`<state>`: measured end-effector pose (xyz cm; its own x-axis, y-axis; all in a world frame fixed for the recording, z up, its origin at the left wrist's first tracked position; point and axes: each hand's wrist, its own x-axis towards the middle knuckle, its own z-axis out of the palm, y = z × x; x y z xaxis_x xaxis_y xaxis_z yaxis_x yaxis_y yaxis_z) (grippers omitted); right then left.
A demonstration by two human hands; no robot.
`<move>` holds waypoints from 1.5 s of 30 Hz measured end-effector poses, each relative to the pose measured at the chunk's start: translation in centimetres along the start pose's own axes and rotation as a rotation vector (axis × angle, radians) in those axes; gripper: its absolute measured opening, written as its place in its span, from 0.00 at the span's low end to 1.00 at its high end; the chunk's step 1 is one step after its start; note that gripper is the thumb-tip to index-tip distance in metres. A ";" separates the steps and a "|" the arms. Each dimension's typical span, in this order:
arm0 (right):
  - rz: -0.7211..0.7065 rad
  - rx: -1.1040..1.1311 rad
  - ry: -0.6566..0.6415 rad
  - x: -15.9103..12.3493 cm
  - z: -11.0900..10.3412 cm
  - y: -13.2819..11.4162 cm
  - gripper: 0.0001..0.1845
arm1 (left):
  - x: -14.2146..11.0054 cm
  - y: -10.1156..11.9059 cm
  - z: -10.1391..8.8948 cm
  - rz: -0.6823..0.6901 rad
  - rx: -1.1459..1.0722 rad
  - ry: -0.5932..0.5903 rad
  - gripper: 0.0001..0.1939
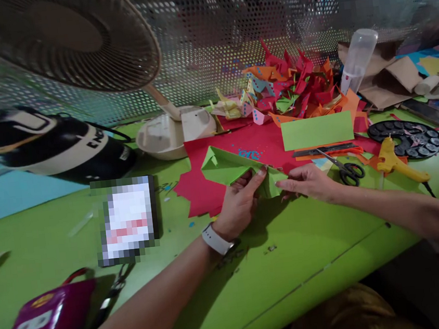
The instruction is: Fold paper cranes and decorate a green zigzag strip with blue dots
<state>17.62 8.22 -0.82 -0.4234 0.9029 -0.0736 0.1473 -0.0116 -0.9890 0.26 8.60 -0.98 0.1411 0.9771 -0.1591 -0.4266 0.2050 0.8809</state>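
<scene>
The upper edge cuts the fan [67, 28] out of my view, and the left edge trims the bottle [63, 134]. I get only part of the power strip [50, 323] at the lower left. The phone [126, 216] screen reaches me as coarse blocks. Some left hand [239, 207] fingertips hide behind the green paper [226, 170]; the blue specks [250, 154] are too small for me to identify.

We see dim light, with shadows on the table [311, 259] beneath the left hand [239, 204]; the fan [68, 31] and black bottle [56, 142] look stretched and blurred toward the left edge, while coarse blocks mask the phone [127, 218] and upper right
</scene>
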 end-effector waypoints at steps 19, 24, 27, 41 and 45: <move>-0.021 -0.034 -0.032 -0.1 -0.2 -0.3 0.28 | 0.4 -0.1 0.2 0.009 -0.023 -0.012 0.17; -0.005 0.001 -0.043 0.1 0.1 0.5 0.26 | 0.6 -0.4 0.0 -0.041 -0.005 -0.008 0.21; 0.031 0.024 -0.048 0.3 -0.2 0.5 0.26 | 0.8 -0.4 0.0 -0.013 -0.006 -0.013 0.20; 0.126 0.125 -0.072 0.1 -1.1 -0.8 0.19 | 1.1 0.0 -0.3 -0.025 -0.027 -0.064 0.21; 0.159 0.102 -0.111 0.0 -1.2 -1.0 0.16 | 1.2 -0.2 -0.5 -0.024 0.032 -0.045 0.21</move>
<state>18.57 8.74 0.29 -0.4986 0.8336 -0.2377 0.1315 -0.1983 -0.9713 0.03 9.76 -1.53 0.1914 0.9682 -0.1609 -0.3939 0.2260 0.8909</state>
